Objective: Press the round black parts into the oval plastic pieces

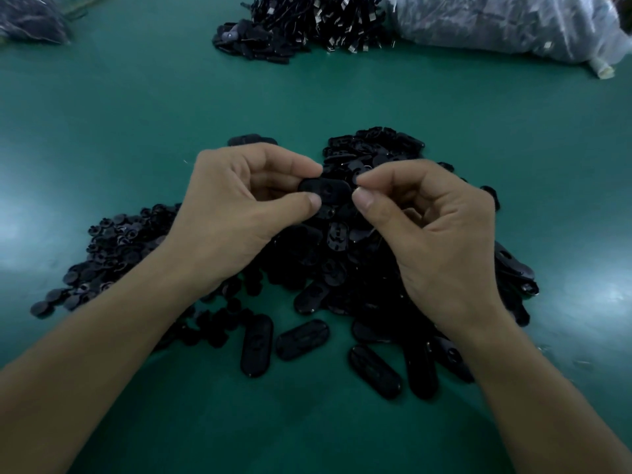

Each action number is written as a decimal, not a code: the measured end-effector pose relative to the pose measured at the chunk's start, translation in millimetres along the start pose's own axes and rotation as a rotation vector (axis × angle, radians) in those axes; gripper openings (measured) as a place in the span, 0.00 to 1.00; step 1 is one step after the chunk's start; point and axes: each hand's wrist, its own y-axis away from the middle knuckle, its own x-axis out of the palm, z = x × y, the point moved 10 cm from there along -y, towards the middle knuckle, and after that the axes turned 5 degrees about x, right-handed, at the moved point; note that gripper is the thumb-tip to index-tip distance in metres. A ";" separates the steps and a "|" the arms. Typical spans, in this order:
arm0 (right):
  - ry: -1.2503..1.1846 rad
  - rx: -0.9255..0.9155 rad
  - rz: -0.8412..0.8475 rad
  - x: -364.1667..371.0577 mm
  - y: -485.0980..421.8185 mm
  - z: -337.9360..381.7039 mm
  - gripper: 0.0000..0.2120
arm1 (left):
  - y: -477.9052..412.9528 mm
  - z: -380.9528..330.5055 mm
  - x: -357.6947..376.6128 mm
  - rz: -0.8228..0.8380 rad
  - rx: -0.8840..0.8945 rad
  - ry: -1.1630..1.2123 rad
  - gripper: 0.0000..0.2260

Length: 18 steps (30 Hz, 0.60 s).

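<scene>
Both hands hover together above a heap of oval plastic pieces (342,268) on a green bench (136,114). Left hand (236,206) pinches one oval plastic piece (326,190) by its left end between thumb and forefinger, holding it level. Right hand (434,227) has its thumb and forefinger closed at that piece's right end on something small, probably a round black part, though it is too dark to be sure. If the part meets the opening tilted, it could jam or pop free and vanish into the black heap below. A loose heap of round black parts (102,254) lies under the left forearm, where a sweep could scatter them. No bench edge shows. Open green surface lies near the person and beyond the heaps, before a far pile of cables (314,25) and a plastic bag (496,25).
</scene>
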 end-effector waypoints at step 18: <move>0.009 0.174 0.055 5.2 0.2 -14.1 0.08 | 3.5 -5.8 6.8 0.030 0.055 -0.008 0.10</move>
